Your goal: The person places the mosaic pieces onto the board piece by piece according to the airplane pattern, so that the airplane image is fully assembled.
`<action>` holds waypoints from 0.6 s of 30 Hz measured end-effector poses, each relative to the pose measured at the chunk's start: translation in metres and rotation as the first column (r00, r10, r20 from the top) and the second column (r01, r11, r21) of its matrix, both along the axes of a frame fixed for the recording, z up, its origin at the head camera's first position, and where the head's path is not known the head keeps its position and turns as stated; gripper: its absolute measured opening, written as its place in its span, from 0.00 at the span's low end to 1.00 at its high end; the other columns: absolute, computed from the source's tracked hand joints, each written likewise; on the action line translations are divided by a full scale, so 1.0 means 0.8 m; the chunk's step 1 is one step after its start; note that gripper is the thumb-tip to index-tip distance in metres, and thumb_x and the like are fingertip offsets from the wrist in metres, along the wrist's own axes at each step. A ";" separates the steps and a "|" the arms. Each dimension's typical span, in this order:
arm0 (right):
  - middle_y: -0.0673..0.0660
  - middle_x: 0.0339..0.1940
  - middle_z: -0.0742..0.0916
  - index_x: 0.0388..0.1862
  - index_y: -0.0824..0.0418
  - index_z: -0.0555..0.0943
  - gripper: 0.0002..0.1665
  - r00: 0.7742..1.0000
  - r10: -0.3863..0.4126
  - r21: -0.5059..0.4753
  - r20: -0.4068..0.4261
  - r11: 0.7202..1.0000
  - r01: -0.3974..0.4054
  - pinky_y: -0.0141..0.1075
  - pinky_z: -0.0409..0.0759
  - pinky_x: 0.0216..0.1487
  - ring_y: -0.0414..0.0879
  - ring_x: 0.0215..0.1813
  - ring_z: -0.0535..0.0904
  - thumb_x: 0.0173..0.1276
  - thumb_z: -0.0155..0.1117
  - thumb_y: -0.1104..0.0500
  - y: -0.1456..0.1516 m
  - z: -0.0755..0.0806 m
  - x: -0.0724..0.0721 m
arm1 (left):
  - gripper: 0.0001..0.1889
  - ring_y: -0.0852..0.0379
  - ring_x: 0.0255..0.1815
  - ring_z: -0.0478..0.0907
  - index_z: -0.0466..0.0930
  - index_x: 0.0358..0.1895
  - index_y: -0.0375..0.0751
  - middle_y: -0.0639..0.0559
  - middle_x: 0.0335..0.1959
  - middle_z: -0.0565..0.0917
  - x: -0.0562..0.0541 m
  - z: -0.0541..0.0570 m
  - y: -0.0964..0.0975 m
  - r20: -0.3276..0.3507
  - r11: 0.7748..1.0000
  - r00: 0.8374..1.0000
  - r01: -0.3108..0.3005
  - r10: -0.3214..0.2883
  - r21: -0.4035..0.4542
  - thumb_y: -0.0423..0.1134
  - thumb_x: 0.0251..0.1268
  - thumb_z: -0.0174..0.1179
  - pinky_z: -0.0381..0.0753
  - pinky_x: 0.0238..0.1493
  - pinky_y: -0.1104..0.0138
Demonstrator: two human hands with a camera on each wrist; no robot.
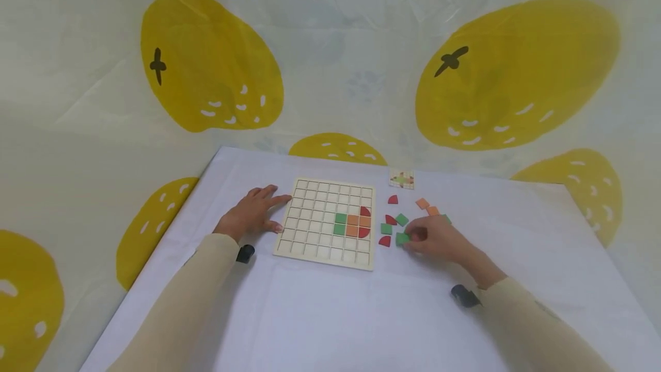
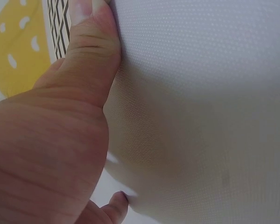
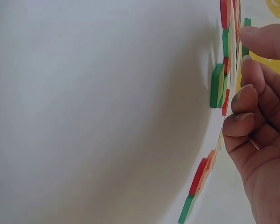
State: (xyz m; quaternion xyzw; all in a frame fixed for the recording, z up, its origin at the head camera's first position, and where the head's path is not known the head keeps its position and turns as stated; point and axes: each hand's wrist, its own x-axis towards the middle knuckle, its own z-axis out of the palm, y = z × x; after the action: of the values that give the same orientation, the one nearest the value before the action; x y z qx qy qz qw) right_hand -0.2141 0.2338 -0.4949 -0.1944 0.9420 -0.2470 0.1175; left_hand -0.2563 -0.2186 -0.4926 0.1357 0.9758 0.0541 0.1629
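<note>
A pale wooden grid board [image 1: 310, 211] lies on the white table. Green, orange and red pieces fill a few of its cells toward the right. Along its left edge rests my left hand [image 1: 253, 211], fingers spread, with the thumb [image 2: 91, 51] and index fingertip at the rim. Right of the board, my right hand [image 1: 436, 239] pinches a green square tile [image 1: 402, 239] between thumb and index finger; its other fingers [image 3: 245, 100] are curled in. Loose beside that hand lie another green square [image 1: 386, 228] and a red quarter-circle [image 1: 384, 241].
A small pattern card [image 1: 401, 179] lies beyond the loose pieces. Orange squares [image 1: 422, 204] are behind the right hand, with a green piece [image 1: 446, 220] partly hidden by it. Another red quarter-circle [image 1: 393, 200] sits near the board's right edge. A fruit-printed cloth [image 1: 341, 73] hangs behind the table.
</note>
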 end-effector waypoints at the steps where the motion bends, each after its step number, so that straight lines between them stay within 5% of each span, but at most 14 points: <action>1: 0.45 0.25 0.82 0.49 0.57 0.90 0.15 1.000 -0.003 -0.002 0.007 1.000 0.003 0.28 0.77 0.34 0.41 0.33 0.76 0.64 0.78 0.55 -0.003 0.001 0.000 | 0.48 0.33 0.85 0.51 0.56 0.83 0.69 0.44 0.88 0.50 0.000 0.000 0.000 0.000 1.000 1.000 0.001 -0.001 0.000 0.61 0.60 0.70 0.64 0.80 0.38; 10: 0.47 0.22 0.80 0.47 0.59 0.90 0.14 1.000 0.030 -0.060 0.002 0.998 -0.030 0.29 0.74 0.32 0.42 0.32 0.75 0.64 0.78 0.56 -0.035 0.005 -0.006 | 0.48 0.33 0.85 0.52 0.57 0.83 0.69 0.44 0.87 0.51 0.002 0.004 -0.001 -0.009 1.000 1.000 0.011 -0.011 -0.001 0.61 0.60 0.70 0.64 0.79 0.38; 18: 0.47 0.20 0.79 0.46 0.55 0.90 0.14 0.999 0.035 -0.068 0.030 0.997 -0.033 0.30 0.74 0.34 0.42 0.31 0.76 0.64 0.79 0.52 -0.062 0.003 -0.013 | 0.48 0.34 0.86 0.48 0.57 0.83 0.70 0.45 0.88 0.48 -0.002 0.006 -0.001 0.051 1.000 0.999 -0.007 0.007 0.018 0.61 0.60 0.71 0.64 0.79 0.37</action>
State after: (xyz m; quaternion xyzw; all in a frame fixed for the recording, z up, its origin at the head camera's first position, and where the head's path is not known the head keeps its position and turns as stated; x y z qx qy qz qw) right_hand -0.2244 0.1838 -0.4929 -0.2102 0.9278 -0.2797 0.1296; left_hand -0.2579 -0.2196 -0.4877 0.1323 0.9712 0.0670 0.1864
